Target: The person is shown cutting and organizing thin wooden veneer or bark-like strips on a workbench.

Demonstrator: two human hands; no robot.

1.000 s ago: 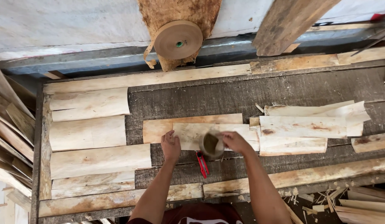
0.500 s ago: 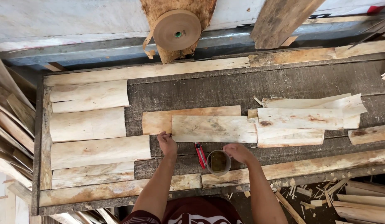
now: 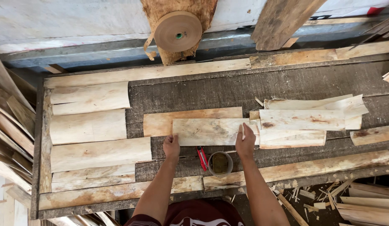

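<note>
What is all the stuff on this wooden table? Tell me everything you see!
Veneer sheet: one, pale, table middle, under both hands.
Second veneer sheet: one, tan, partly under the first.
Veneer stack on left: several pale sheets, left side of table.
Veneer pile on right: several pale sheets, overlapping, right side.
Tape roll: one, brown, hung above the table.
Small cup: one, dark inside, near front edge.
Red tool: one, beside the cup.
Table: one, dark grey wood.
Scraps: many, pale, on floor lower right.
Left hand: on sheet's near edge.
Right hand: on sheet's right end.

Cup [image 3: 220, 163], cutter [image 3: 201, 158] between wrists
</note>
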